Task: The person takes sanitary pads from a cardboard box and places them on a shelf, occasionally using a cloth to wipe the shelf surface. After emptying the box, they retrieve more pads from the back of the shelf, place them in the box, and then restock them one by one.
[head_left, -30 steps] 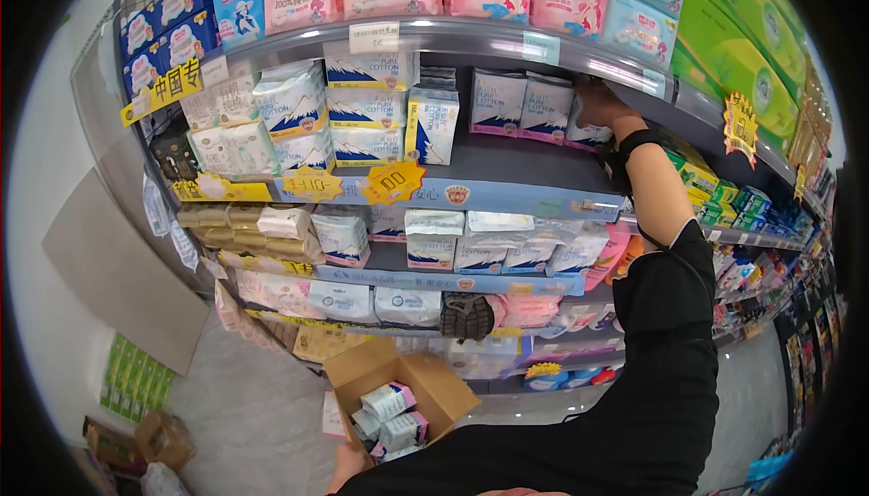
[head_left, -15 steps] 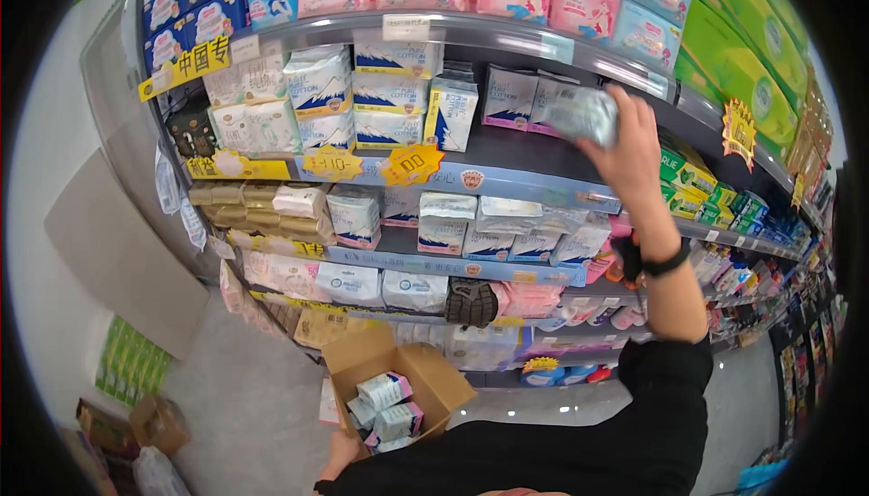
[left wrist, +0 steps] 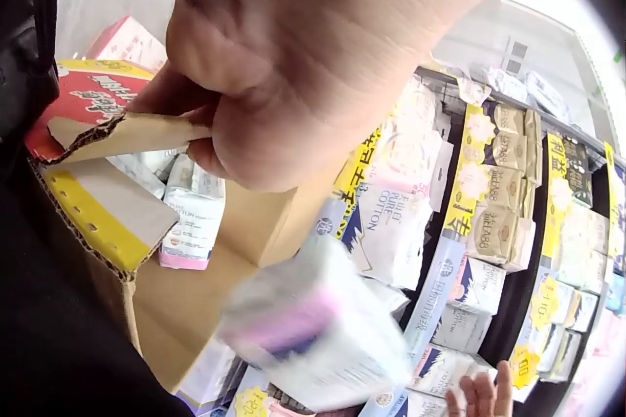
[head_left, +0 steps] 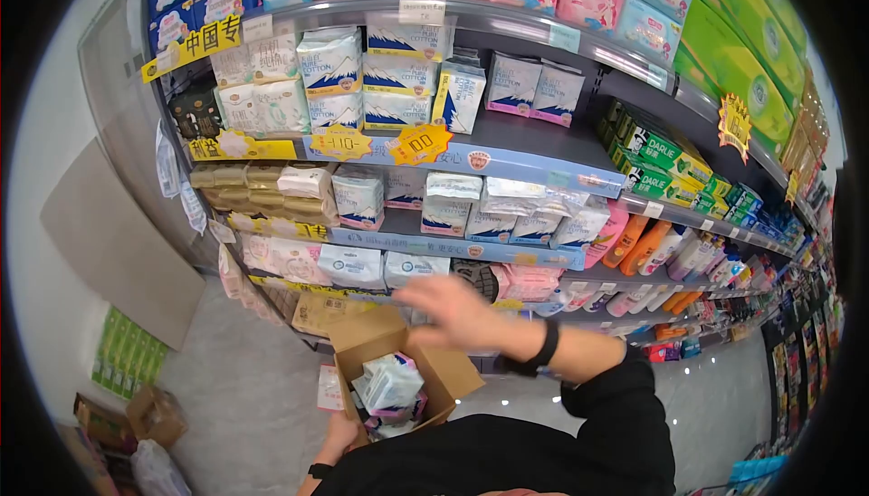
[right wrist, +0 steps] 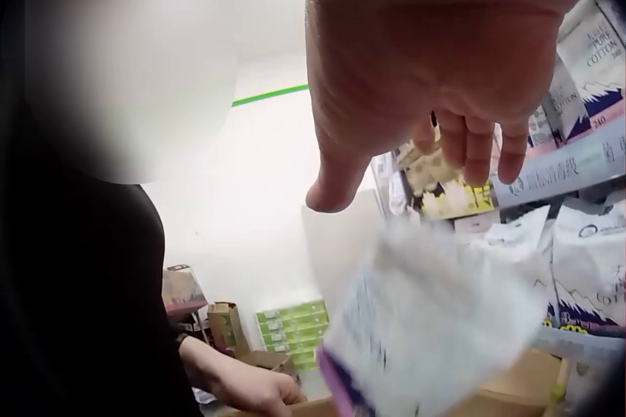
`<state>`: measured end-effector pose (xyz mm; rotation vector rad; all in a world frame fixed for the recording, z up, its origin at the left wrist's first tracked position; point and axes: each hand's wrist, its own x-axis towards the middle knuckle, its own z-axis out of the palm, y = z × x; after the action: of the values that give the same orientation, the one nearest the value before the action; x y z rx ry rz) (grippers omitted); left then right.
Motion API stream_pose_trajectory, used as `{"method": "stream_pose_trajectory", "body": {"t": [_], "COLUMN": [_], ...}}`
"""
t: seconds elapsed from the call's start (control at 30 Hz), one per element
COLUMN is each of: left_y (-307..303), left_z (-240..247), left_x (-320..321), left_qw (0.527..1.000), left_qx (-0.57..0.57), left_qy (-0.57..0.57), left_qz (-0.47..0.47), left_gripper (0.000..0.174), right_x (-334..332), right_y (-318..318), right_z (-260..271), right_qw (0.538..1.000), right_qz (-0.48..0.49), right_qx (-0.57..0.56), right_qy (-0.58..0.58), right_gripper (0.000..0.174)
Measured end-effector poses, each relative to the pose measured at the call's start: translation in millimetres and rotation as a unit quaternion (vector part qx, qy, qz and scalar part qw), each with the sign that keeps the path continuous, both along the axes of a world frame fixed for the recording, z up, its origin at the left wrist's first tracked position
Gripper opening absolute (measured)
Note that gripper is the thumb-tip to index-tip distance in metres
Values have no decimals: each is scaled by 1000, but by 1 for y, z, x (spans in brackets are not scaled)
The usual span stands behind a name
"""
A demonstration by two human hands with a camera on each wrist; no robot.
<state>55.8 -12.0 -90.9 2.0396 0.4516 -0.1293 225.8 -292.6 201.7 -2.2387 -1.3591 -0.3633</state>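
Note:
An open cardboard box holds several white packs with pink and blue trim. Its edge is gripped by the left hand, whose fingers curl over a torn flap in the left wrist view. Above the box, the right hand has its fingers spread and holds nothing. A blurred white pack is in the air just below the right hand, apart from its fingers; the left wrist view shows that pack over the box opening. Two similar packs stand on the upper shelf.
Shelves of packs run behind the box, with toothpaste boxes and bottles at the right. Small cartons and a plastic bag sit on the floor at the left.
The right hand has come down from the upper shelf to above the box and let go of a pack. One pack fewer stands at that shelf's right side. The left hand stays at the box.

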Motion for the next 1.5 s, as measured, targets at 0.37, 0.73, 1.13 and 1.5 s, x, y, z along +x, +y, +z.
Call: {"method": "stream_pose_trajectory", "body": {"t": [0.37, 0.73, 1.13, 1.5], "left_y": [-5, -7, -4, -3], "left_z": [-12, -59, -23, -32], "left_x": [2, -17, -23, -29], "left_qw": [996, 993, 988, 985], "left_qx": [65, 29, 45, 46], "left_qy": [65, 110, 143, 155], "left_qz": [-2, 44, 43, 69], "left_gripper": [31, 29, 30, 30], "right_x": [212, 289, 271, 268], "right_y": [-146, -140, -139, -140], "right_z": [213, 227, 233, 231], "right_qw": [844, 830, 831, 834], "right_qz": [-494, -524, -520, -510], "right_qx": [-166, -191, -196, -203], "right_qy": [-130, -15, -1, -47], "right_gripper": [82, 98, 113, 103]}}
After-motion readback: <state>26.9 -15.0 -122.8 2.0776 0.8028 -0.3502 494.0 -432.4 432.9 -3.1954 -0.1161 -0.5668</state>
